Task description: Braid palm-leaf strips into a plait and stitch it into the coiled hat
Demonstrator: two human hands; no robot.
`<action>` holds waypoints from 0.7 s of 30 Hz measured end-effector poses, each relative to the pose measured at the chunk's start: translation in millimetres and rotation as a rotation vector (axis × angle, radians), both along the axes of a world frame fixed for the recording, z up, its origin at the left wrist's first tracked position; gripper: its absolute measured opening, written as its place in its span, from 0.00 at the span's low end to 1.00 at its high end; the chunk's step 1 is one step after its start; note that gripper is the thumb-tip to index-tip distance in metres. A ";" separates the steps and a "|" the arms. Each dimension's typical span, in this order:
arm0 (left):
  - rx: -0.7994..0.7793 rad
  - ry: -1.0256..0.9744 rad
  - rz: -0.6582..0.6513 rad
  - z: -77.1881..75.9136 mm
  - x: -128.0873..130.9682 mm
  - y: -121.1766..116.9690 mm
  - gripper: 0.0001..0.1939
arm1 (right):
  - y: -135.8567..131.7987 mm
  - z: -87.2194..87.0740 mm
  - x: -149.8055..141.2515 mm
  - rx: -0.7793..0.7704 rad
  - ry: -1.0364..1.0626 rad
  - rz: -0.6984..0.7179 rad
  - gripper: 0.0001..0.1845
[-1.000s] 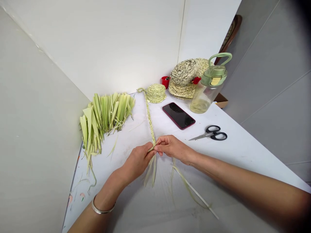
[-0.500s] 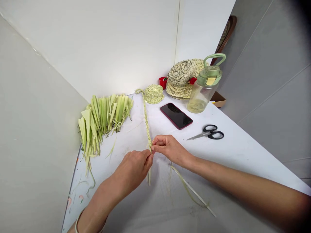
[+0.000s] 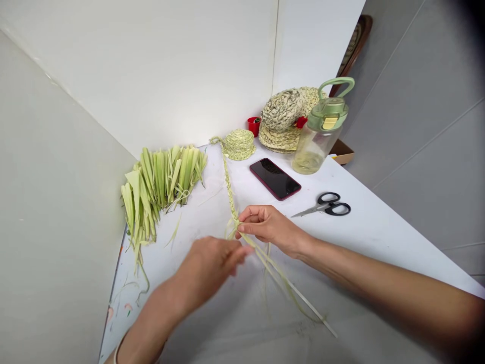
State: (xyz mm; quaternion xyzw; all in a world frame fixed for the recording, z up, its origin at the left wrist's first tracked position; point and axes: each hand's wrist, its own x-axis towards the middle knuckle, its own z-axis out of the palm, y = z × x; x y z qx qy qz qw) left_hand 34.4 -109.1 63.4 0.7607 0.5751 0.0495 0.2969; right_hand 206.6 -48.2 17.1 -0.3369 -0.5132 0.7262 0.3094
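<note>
A pale green corn husk braid [image 3: 229,184] runs down the table from the coil [image 3: 239,145] at the back. My right hand [image 3: 271,227] pinches its lower end between thumb and fingertips. From that pinch, loose husk strands [image 3: 263,257] trail down to the right, while a few short ends stick out on the left. Just below the pinch is my left hand [image 3: 215,265], its fingertips smeared by motion beside the strands. Whether it grips one of them I cannot make out.
Cut husks [image 3: 162,177] lie piled at the left. Right of the braid are a phone [image 3: 275,178], scissors [image 3: 322,206] and an upright water bottle [image 3: 316,136]. Braided pieces [image 3: 284,119] and a red cup [image 3: 253,126] stand against the wall. The table's edge [image 3: 401,227] slants along the right.
My left hand has left the braid's end and moved slightly down. Strands that hung straight down now stretch to the lower right. My right hand keeps its pinch.
</note>
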 end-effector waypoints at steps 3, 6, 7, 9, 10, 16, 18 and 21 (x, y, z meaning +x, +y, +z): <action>0.184 -0.248 0.276 -2.5 -14.9 12.7 0.20 | 2.5 -0.9 2.6 -0.078 0.056 0.028 0.19; 0.015 -0.546 0.189 -18.5 -19.2 21.5 0.16 | 3.6 -4.2 3.1 -0.077 0.069 0.055 0.20; -0.064 -0.614 0.127 -24.1 -18.6 22.8 0.16 | 3.9 -5.1 3.0 -0.072 0.067 0.059 0.20; -0.170 -0.708 0.029 -32.8 -16.6 23.7 0.17 | 4.5 -6.3 3.1 -0.063 0.056 0.072 0.21; -0.207 -0.746 0.006 -35.7 -15.8 23.5 0.17 | 4.8 -6.5 3.3 -0.056 0.049 0.080 0.21; -0.428 -0.869 0.087 -46.0 -18.0 20.7 0.19 | 5.0 -5.0 4.2 0.035 -0.062 0.114 0.20; -0.420 -0.861 0.138 -50.9 -17.6 19.0 0.19 | 4.8 -4.8 3.8 0.100 -0.113 0.135 0.18; -0.346 -0.838 0.204 -59.4 -13.7 15.5 0.20 | 5.7 -5.0 4.7 0.243 -0.201 0.178 0.11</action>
